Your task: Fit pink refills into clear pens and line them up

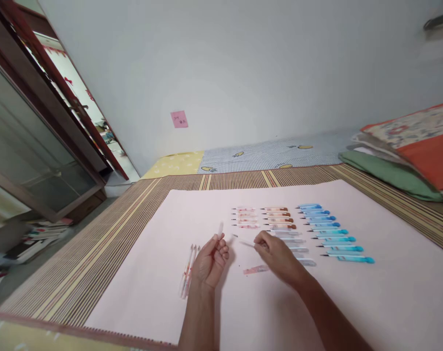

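Currently | left hand point(211, 259) grips clear piece point(220, 230) | right hand point(273, 251) pinches pen point(246, 243) | pink note point(179, 119): handwritten, unreadable

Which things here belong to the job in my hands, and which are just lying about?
Probably the job:
clear piece in left hand
thin pale piece in right hand
blue pens, grey pens, brown pens, pink pens
clustered pens beside left hand
pink tube

Seemingly lying about:
pink note on wall
green bedding
orange cushion

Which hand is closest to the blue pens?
The right one. The right hand is to the left of the blue pens; the left hand is farther left still, beyond the right hand.
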A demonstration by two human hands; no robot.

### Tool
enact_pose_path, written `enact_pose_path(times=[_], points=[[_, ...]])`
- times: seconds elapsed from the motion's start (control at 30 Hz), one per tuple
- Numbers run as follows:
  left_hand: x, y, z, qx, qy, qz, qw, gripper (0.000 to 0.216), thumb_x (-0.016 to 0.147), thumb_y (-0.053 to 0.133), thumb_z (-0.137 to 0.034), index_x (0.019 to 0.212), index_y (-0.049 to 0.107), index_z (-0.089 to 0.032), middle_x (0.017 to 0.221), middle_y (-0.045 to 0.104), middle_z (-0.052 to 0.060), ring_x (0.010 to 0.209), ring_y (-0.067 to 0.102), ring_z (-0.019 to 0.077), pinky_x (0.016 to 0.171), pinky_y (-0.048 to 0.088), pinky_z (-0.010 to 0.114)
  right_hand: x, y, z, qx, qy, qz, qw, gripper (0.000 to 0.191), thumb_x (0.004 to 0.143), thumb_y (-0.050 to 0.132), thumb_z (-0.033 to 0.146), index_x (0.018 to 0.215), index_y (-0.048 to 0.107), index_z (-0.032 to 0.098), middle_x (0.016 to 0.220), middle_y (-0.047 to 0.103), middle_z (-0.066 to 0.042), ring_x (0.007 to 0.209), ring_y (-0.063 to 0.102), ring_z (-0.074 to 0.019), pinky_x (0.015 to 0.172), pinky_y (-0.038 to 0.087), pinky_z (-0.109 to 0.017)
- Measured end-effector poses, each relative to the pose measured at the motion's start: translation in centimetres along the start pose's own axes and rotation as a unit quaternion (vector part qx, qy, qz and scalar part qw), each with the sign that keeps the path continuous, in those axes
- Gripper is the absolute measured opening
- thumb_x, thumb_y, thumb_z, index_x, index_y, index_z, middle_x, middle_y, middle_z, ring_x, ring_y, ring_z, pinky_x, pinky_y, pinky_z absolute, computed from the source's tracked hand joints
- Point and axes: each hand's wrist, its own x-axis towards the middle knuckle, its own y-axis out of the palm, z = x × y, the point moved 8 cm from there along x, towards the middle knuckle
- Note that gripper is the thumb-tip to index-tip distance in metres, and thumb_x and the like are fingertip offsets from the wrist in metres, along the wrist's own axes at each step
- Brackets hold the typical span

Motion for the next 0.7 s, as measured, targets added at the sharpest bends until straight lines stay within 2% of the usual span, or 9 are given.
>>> enact_pose_path(times=[0.07,0.17,0.3,0.4,0.53,0.7], points=[[0.0,0.0,-0.1,0.008,0.015,0.007,1.0,0.012,0.082,0.078,-0.017,0.087,0.07,-0.01,0.07,0.063,0.001,0.061,0.06,0.0074,0.056,0.051,0.016,0.2,-1.5,-0.6,0.116,0.031,-0.049,0.992,0.012,0.088,0.058,0.034,0.085,0.06,0.023,0.071,0.059,0.002,0.064,0.052,-0.0158,0.06,0.04,-0.029],[0.0,0.4,-0.1,0.011,0.031,0.022,0.999,0.014,0.078,0.081,-0.017,0.085,0.069,-0.012,0.072,0.065,0.002,0.064,0.062,0.0081,0.06,0.053,0.016,0.2,-3.6,-1.2,0.284,0.064,-0.122,0.949,0.027,0.079,0.072,0.045,0.09,0.066,0.022,0.067,0.059,0.002,0.062,0.053,-0.0154,0.057,0.043,-0.028],[-0.1,0.9,0.4,0.013,0.023,0.04,0.999,0.019,0.075,0.083,-0.015,0.09,0.071,-0.011,0.074,0.066,0.003,0.068,0.063,0.0092,0.064,0.054,0.016,0.0,-5.1,-0.3,0.411,0.062,-0.133,0.9,0.039,0.071,0.082,0.051,0.094,0.072,0.022,0.072,0.064,0.0,0.067,0.058,-0.0152,0.063,0.05,-0.029],[-0.2,1.2,0.6,0.006,0.017,0.047,0.999,0.019,0.074,0.084,-0.014,0.088,0.072,-0.01,0.075,0.066,0.004,0.068,0.063,0.0096,0.066,0.055,0.017,-0.3,-6.2,0.9,0.411,0.041,-0.152,0.898,0.039,0.07,0.083,0.054,0.09,0.073,0.021,0.072,0.064,-0.001,0.068,0.058,-0.0146,0.066,0.051,-0.029],[-0.2,1.5,0.9,0.018,0.016,0.061,0.998,0.021,0.073,0.086,-0.016,0.089,0.072,-0.01,0.074,0.066,0.004,0.067,0.062,0.0096,0.066,0.054,0.017,-0.7,-7.6,2.3,0.332,0.027,-0.195,0.923,0.036,0.075,0.078,0.055,0.085,0.073,0.021,0.07,0.064,-0.002,0.066,0.058,-0.0153,0.065,0.053,-0.03],[-0.3,1.6,1.4,0.039,0.009,0.069,0.997,0.023,0.074,0.086,-0.018,0.09,0.073,-0.01,0.074,0.066,0.003,0.066,0.061,0.0092,0.063,0.052,0.017,-1.1,-8.2,3.8,0.274,0.008,-0.202,0.94,0.031,0.079,0.072,0.051,0.083,0.073,0.021,0.071,0.066,-0.003,0.065,0.059,-0.0158,0.064,0.054,-0.03]])
